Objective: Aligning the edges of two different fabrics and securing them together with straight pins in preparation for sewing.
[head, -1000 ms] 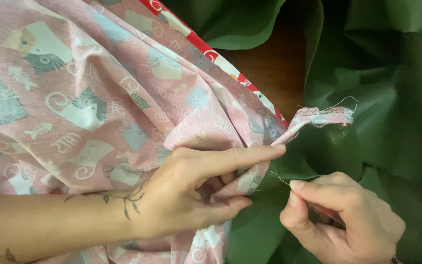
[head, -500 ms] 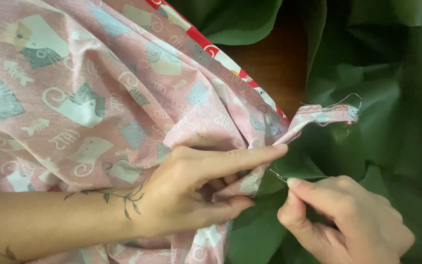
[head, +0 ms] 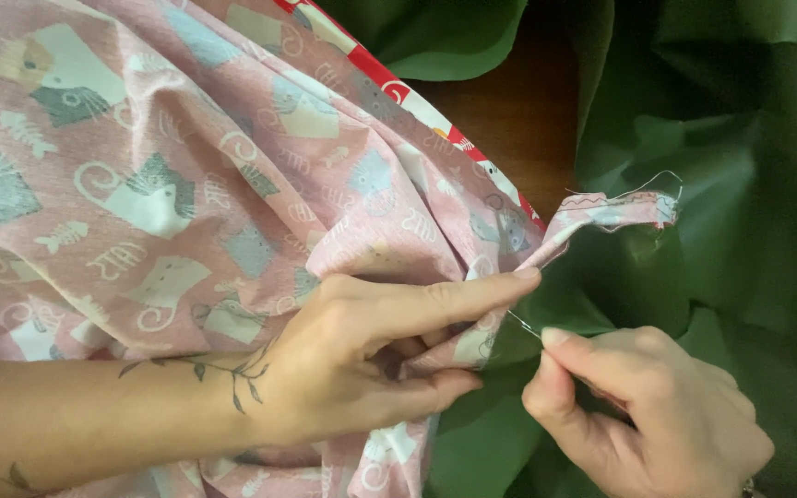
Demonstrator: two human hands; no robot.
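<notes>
I see the pink cloth (head: 186, 194), printed with cats and fish bones, filling the view from 9 o'clock up through 12, bunched in soft folds. Its edge runs down from 12 o'clock toward the centre, and a red strip (head: 389, 88) shows along that edge. A narrow tail of the pink cloth sticks out toward 3 o'clock, with loose threads (head: 652, 180) curling off its frayed end.

My left hand (head: 371, 355) comes in from 9 o'clock and lies on the pink cloth just below centre. Its forefinger is stretched straight toward 3 o'clock over the fold, while the thumb and the other fingers are curled in, pinching the cloth's edge between them.

My right hand (head: 638, 415) sits at about 5 o'clock, just beside the left hand but not touching it. Thumb and forefinger are closed tight on a thin needle (head: 525, 326), whose tip points up toward 10 o'clock and meets the pinched edge of the cloth right under the left forefinger. The other fingers are folded into the palm.

Green cloth (head: 740, 240) lies under both hands and fills the side from 1 to 5 o'clock. A patch of brown table (head: 518, 111) shows near 12 o'clock between the two cloths.
</notes>
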